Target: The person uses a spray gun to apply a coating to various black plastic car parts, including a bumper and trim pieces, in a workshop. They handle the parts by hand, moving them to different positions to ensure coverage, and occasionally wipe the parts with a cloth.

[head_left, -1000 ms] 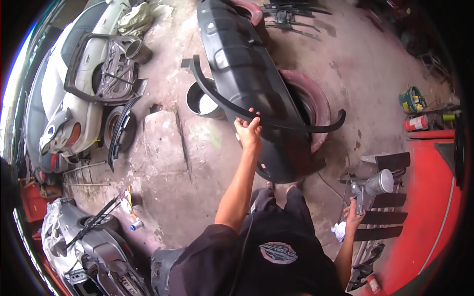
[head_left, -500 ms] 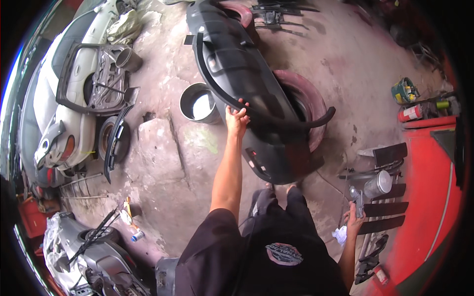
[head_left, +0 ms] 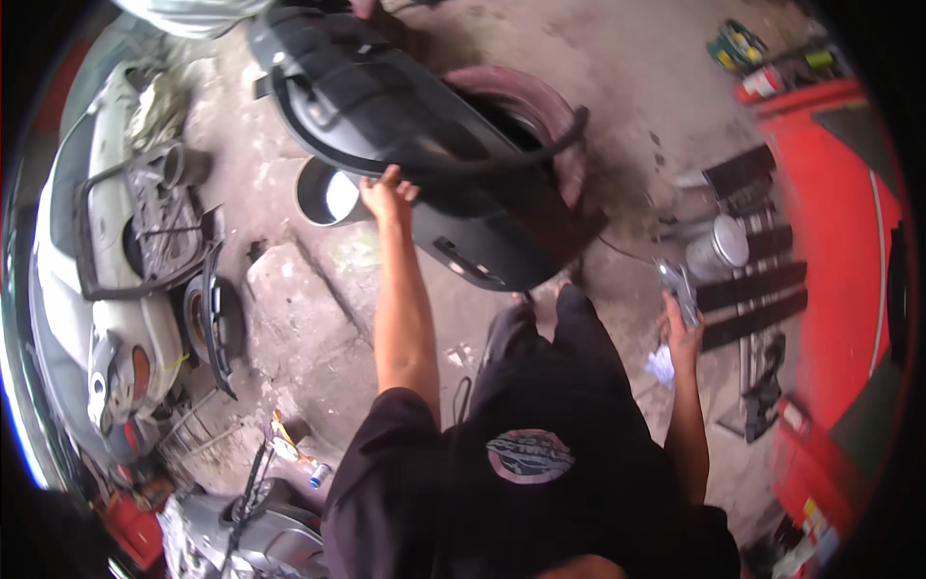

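Left hand (head_left: 389,198) gripping curved black trim strip (head_left: 482,165), which runs off to both sides of hand, above black bumper cover (head_left: 424,111). Open bucket (head_left: 311,188) just left of this hand; pinkish tire (head_left: 506,82) farther off, beyond and right of it. Right hand (head_left: 683,335) closed round grey spray gun (head_left: 680,288) with silver cup (head_left: 717,251); crumpled white wad (head_left: 661,365) just left of hand, dark flat panels (head_left: 752,288) to its right.

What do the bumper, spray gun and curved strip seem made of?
Bumper: probably plastic, black and satiny, with soft highlights.
Spray gun: likely metal, silvery with slight sheen.
Strip: plastic or rubber, matt black; its dull surface leaves that open.
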Demonstrator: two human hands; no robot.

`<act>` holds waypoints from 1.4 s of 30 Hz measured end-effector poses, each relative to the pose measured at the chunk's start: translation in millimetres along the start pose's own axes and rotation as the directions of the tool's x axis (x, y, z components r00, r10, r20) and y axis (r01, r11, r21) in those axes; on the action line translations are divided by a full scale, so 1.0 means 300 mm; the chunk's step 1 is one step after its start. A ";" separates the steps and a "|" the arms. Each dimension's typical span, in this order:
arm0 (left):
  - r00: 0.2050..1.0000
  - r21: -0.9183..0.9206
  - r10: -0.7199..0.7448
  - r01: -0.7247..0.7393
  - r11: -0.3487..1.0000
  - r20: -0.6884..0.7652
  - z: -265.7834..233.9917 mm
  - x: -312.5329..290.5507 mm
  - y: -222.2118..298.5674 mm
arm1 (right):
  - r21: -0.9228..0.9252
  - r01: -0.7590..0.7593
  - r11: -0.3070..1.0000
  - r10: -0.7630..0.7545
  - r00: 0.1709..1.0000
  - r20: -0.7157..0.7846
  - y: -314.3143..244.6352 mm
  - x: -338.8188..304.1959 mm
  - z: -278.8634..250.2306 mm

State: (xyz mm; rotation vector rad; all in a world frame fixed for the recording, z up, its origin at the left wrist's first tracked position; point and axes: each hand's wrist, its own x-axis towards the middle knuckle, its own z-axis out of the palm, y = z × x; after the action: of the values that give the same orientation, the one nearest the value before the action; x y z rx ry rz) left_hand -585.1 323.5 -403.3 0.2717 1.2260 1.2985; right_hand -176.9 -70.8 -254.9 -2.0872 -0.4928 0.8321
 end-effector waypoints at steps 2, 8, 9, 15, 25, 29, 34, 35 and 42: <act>1.000 0.018 -0.017 0.017 1.000 -0.002 -0.005 0.027 -0.003 | 0.025 0.073 0.997 -0.074 0.997 0.001 -0.009 0.000 0.010; 0.995 -0.033 -0.052 0.054 0.998 0.080 -0.070 0.106 -0.001 | 0.144 0.050 0.988 -0.036 0.994 -0.100 -0.010 0.103 0.098; 0.997 -0.007 -0.045 0.045 0.999 0.056 -0.045 0.082 -0.013 | 0.131 0.061 0.989 -0.044 0.991 -0.125 0.011 0.152 0.111; 1.000 0.273 0.029 -0.028 0.961 0.000 -0.117 -0.154 -0.011 | 0.072 0.246 0.967 -0.227 0.953 -0.200 0.160 0.349 0.301; 0.697 0.748 -0.715 0.446 0.491 0.054 -0.642 -0.916 -0.362 | 0.390 0.311 0.867 -0.433 0.858 0.278 0.143 0.187 0.398; 0.751 0.977 -0.658 0.092 0.192 0.058 -0.562 -1.109 -0.410 | 0.242 0.131 0.961 -0.217 0.900 0.377 0.241 0.438 0.289; 0.793 0.963 -0.607 0.194 0.186 -0.042 -0.514 -1.146 -0.399 | 0.156 0.123 0.980 -0.145 0.980 0.136 0.336 0.941 0.215; 0.795 0.963 -0.605 0.195 0.185 -0.044 -0.524 -1.149 -0.395 | 0.108 0.121 0.987 -0.131 0.987 0.090 0.333 1.025 0.209; 0.809 0.937 -0.580 0.268 0.222 -0.095 -0.597 -1.289 -0.434 | 0.041 0.318 0.947 -0.311 0.942 -0.127 0.198 0.788 0.223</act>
State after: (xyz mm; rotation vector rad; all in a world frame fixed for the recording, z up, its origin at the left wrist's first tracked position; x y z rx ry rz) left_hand -573.2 -120.5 -369.4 0.8416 1.5335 -0.1168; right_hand -54.2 71.2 -424.3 -1.9213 -0.7050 0.5265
